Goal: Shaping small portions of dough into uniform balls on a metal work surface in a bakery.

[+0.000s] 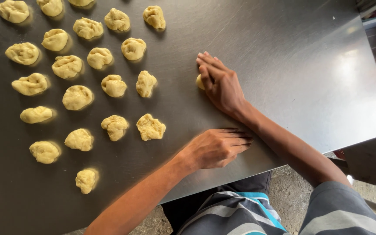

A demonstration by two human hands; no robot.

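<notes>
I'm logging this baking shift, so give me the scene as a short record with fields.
Surface: steel table
Right hand: flat, palm down on a small dough ball, mostly covering it
Left hand: palm down near the table's front edge, nothing visible under it
Dough pieces: rough lumps in loose rows on the left side of the table, apart from both hands

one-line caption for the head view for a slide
Right hand presses a dough ball on a steel table beside rough dough lumps.
</notes>
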